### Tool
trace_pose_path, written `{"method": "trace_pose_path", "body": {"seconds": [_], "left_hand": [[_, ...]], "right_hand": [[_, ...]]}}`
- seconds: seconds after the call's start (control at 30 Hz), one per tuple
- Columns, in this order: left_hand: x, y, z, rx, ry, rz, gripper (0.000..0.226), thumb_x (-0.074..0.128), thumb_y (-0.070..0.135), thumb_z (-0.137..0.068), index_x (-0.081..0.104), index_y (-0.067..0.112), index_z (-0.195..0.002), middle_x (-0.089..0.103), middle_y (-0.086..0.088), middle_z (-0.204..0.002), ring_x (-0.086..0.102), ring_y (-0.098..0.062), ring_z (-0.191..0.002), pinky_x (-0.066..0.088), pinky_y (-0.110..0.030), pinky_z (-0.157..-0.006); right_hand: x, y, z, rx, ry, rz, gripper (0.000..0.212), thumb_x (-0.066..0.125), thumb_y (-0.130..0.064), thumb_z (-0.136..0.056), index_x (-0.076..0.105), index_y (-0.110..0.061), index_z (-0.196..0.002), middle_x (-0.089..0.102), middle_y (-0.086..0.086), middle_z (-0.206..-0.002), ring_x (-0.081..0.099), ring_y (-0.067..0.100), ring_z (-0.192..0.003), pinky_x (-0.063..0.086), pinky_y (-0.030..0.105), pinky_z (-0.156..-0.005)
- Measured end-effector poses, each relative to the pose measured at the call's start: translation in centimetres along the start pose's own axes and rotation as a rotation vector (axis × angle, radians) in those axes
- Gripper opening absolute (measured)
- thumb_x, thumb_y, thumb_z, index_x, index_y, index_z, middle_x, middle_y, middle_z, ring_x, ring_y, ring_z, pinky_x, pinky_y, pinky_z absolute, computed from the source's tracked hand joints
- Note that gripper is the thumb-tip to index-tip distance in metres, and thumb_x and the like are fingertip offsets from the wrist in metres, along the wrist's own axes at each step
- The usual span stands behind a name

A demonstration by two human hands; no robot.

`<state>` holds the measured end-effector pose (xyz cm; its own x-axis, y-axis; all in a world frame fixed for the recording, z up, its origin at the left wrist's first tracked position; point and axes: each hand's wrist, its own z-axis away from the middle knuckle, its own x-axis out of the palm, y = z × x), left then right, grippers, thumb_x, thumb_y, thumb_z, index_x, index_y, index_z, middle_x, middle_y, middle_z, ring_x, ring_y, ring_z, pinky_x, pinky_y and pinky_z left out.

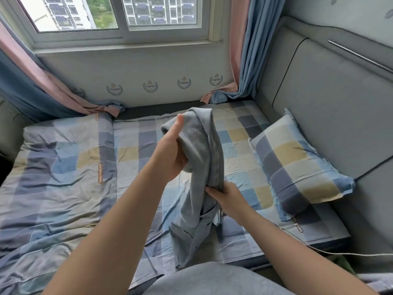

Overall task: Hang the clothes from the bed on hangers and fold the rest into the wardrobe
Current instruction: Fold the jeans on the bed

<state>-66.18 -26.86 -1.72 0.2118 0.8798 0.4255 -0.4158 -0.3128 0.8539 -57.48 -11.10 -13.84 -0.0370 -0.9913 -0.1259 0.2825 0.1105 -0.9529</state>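
Bed (63, 167): rumpled checked cover.
Pillow (297, 160): on the bed's right side.
Grey garment (204, 145): held above the bed, its lower end trailing onto it.
Left hand (170, 154): fingers curled round the garment's top.
Right hand (225, 199): fingers pinch it lower down.

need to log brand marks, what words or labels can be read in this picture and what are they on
"BEAUTIFUL TIME", best reading, not sharp: orange strip on the quilt.
Second orange tag at the quilt's top edge: too blurred.
Orange print on the sheet by the pillow: too blurred.
Banner word in the wall crests: too blurred.
Garment: no text seen.
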Motion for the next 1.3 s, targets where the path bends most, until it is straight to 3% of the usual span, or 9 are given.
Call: {"method": "trace_pose_path", "body": {"seconds": [0.2, 0.33, 0.43, 0.53, 0.6, 0.7, 0.8, 1.03, 1.3], "left_hand": [[-2.9, -4.5, -0.2, -0.039, -0.184, -0.2, 0.063, 0.042, 0.066, -0.094, 0.06, 0.019, -0.131, 0.073, -0.003, -0.111, 0.068, -0.026, -0.105, 0.047, -0.044, -0.1], [-3.5, -8.4, 0.6, -0.078, -0.134, -0.413, 0.065, 0.076, 0.057, -0.071, 0.06, 0.038, -0.132, 0.068, 0.003, -0.129, 0.064, -0.02, -0.119, 0.052, -0.039, -0.101], [-3.7, -11.5, 1.0, -0.085, -0.207, -0.586, 0.041, 0.084, 0.038, -0.068, 0.074, 0.036, -0.108, 0.076, 0.006, -0.109, 0.07, -0.012, -0.105, 0.057, -0.028, -0.083], [-4.0, -13.5, 0.9, -0.052, -0.058, -0.722, 0.01, 0.073, 0.028, -0.089, 0.074, 0.024, -0.098, 0.077, -0.003, -0.1, 0.071, -0.024, -0.1, 0.057, -0.047, -0.086], [-4.1, -13.8, 0.8, -0.055, 0.049, -0.752, 0.021, 0.062, 0.028, -0.098, 0.071, 0.009, -0.101, 0.074, -0.017, -0.103, 0.068, -0.037, -0.102, 0.054, -0.056, -0.089], [-4.0, -13.1, 0.7, -0.04, 0.123, -0.687, 0.025, 0.058, 0.027, -0.101, 0.07, 0.005, -0.101, 0.073, -0.02, -0.102, 0.068, -0.039, -0.1, 0.054, -0.057, -0.09], [-3.6, -11.9, 0.5, -0.011, 0.171, -0.546, 0.019, 0.058, 0.023, -0.102, 0.071, 0.016, -0.091, 0.077, -0.006, -0.088, 0.072, -0.028, -0.09, 0.059, -0.047, -0.083], [-1.6, -9.4, 0.4, 0.107, 0.21, -0.33, 0.014, 0.059, 0.024, -0.101, 0.072, 0.021, -0.096, 0.077, 0.0, -0.096, 0.072, -0.018, -0.097, 0.059, -0.036, -0.084], [0.1, -6.5, 0.1, 0.106, 0.181, -0.146, 0.02, 0.059, 0.032, -0.101, 0.069, 0.019, -0.111, 0.076, 0.002, -0.104, 0.07, -0.015, -0.102, 0.058, -0.035, -0.085]], "right_hand": [[-1.5, -3.0, -0.3, -0.116, 0.141, -0.122, 0.006, 0.069, -0.012, -0.094, 0.074, -0.015, -0.092, 0.078, 0.0, -0.089, 0.074, 0.016, -0.089, 0.058, 0.023, -0.072], [-2.1, -5.9, -0.9, -0.213, 0.229, -0.125, 0.008, 0.07, -0.017, -0.093, 0.075, -0.015, -0.087, 0.078, 0.005, -0.088, 0.074, 0.021, -0.088, 0.061, 0.033, -0.078], [-2.5, -7.8, -1.2, -0.287, 0.223, -0.119, 0.008, 0.07, -0.019, -0.093, 0.074, -0.017, -0.086, 0.077, -0.002, -0.083, 0.074, 0.013, -0.084, 0.059, 0.025, -0.073], [-3.0, -9.2, -1.3, -0.321, 0.226, -0.107, 0.009, 0.068, -0.022, -0.095, 0.073, -0.019, -0.088, 0.077, -0.005, -0.083, 0.073, 0.011, -0.086, 0.059, 0.023, -0.075], [-3.5, -9.5, -1.5, -0.312, 0.212, -0.096, 0.011, 0.065, -0.023, -0.097, 0.073, -0.019, -0.091, 0.077, 0.001, -0.088, 0.073, 0.016, -0.09, 0.06, 0.029, -0.081], [-4.1, -8.9, -1.7, -0.239, 0.118, -0.085, 0.013, 0.058, -0.021, -0.101, 0.07, -0.019, -0.103, 0.075, 0.01, -0.099, 0.071, 0.025, -0.1, 0.057, 0.044, -0.094], [-4.2, -7.2, -1.5, -0.205, -0.009, -0.056, 0.019, 0.058, -0.018, -0.101, 0.062, -0.028, -0.116, 0.072, -0.006, -0.115, 0.066, 0.01, -0.112, 0.051, 0.035, -0.101], [-2.7, -0.1, 1.0, 0.002, -0.109, 0.073, 0.093, 0.078, -0.061, -0.07, 0.034, -0.036, -0.148, 0.05, -0.016, -0.142, 0.048, 0.003, -0.131, 0.043, 0.03, -0.107], [-0.1, 4.7, 1.9, 0.166, -0.105, 0.105, 0.039, 0.075, -0.028, -0.084, 0.061, -0.029, -0.12, 0.07, -0.013, -0.109, 0.065, 0.007, -0.102, 0.05, 0.025, -0.083]]}}
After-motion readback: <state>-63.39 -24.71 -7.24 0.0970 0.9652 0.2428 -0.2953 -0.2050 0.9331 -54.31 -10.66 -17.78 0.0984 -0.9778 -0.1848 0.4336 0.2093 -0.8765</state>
